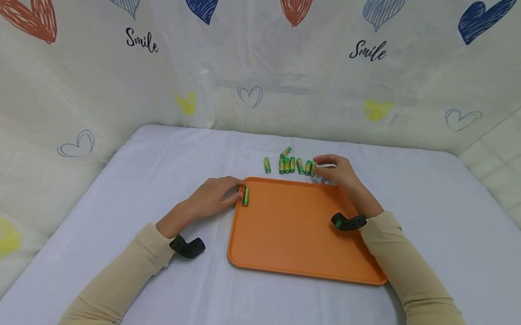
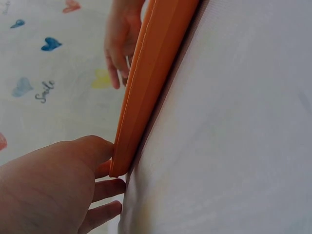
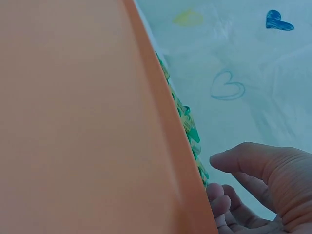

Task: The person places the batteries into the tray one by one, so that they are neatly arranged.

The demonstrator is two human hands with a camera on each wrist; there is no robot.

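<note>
Worktop (image 1: 205,296) bears an orange tray (image 1: 298,228); the left hand (image 1: 214,196), fingers loosely extended, meets its far-left corner, the right hand (image 1: 337,172), fingers parted, beside the batteries (image 1: 287,165) beyond. Probably light, stiff, slippery, they'd pinch best mid-barrel: green-yellow cylinders, one battery (image 1: 246,196) inside the tray.

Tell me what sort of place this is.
Probably an indoor corner set up for recording hand work, rather than an ordinary living space: a heart-printed sheet hangs behind a table covered in white cloth, and black devices are worn on both wrists.
</note>
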